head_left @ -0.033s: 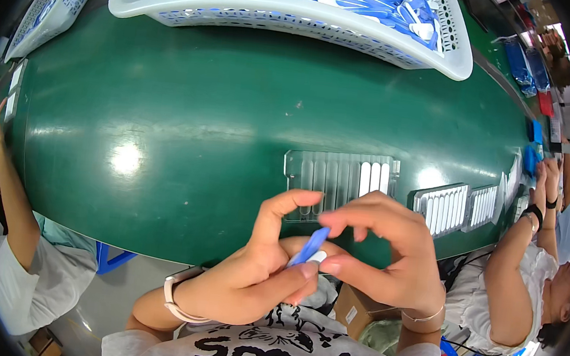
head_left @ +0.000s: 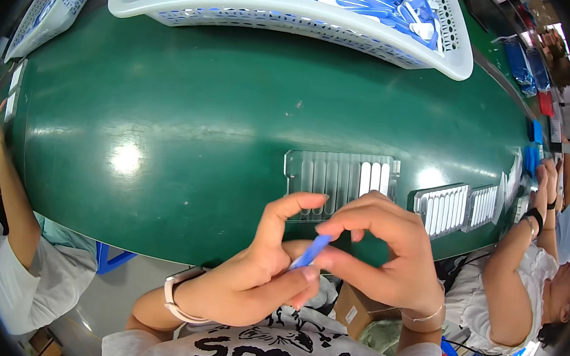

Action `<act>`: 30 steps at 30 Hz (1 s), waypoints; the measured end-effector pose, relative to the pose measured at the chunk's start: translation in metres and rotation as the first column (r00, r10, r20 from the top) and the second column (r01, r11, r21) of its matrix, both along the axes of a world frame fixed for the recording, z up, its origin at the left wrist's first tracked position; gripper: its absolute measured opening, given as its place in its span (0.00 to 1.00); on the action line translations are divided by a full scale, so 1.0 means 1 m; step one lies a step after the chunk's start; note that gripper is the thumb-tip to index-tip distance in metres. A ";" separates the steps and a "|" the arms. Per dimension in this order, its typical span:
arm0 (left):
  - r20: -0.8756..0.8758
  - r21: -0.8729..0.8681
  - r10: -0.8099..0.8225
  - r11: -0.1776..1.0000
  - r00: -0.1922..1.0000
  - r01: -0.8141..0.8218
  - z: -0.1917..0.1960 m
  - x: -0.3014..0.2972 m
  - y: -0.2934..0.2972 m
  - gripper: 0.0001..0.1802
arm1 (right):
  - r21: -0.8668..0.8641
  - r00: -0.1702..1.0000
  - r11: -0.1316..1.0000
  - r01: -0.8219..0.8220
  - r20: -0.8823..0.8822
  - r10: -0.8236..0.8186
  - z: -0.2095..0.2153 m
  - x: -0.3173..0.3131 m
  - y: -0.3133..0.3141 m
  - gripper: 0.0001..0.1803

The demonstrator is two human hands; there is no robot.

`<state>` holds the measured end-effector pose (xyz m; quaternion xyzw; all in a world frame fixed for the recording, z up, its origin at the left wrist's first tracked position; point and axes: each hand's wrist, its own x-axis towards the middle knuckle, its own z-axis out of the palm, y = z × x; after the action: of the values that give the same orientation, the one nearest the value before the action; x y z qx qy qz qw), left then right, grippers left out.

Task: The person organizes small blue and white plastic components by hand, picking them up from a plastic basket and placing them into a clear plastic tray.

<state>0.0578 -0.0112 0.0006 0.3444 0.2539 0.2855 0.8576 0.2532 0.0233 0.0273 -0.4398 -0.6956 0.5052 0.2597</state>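
Strip (head_left: 308, 256), blue one, pinched in the left hand (head_left: 260, 272); right hand's (head_left: 390, 258) touching its top, tbh can't tell if that one's gripping.

1. Mounting: head view, taken from the left unit of two fisheye cameras worn side by side on the head; picture upright, not mirrored.
2. Direction: faces down and forward across the green table (head_left: 223, 108); the wearer's shirt (head_left: 271, 336) occupies the bottom edge, and a white basket (head_left: 300, 10) is cut by the top edge.
3. Range: close above the left hand (head_left: 267, 264) and right hand (head_left: 390, 252), lower centre of frame; basket lies farther off.
4. Coverage: very wide, with co-workers (head_left: 513, 286) at both side margins; table edges bow.
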 end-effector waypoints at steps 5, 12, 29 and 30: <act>-0.076 -0.114 0.093 0.988 0.993 -0.101 0.003 0.006 0.004 0.26 | -0.234 0.975 0.957 0.173 -0.099 -0.201 -0.002 0.004 0.001 0.06; -0.203 -0.026 0.082 0.996 0.976 -0.089 -0.002 -0.001 0.013 0.13 | 0.134 0.972 0.966 0.222 0.054 -0.230 -0.004 0.009 0.008 0.07; -0.172 0.012 0.186 0.982 0.967 -0.187 -0.001 0.000 0.010 0.12 | 0.676 0.589 0.613 -0.409 0.708 -0.388 -0.011 0.009 -0.020 0.18; -0.176 0.017 0.172 0.985 0.969 -0.172 0.000 0.001 0.010 0.12 | 0.675 0.598 0.612 -0.413 0.707 -0.376 -0.010 0.010 -0.014 0.19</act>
<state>0.0588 -0.0013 0.0002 0.3457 0.3579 0.3272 0.8033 0.2631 0.0096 0.0171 -0.4459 -0.8852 -0.1074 0.0781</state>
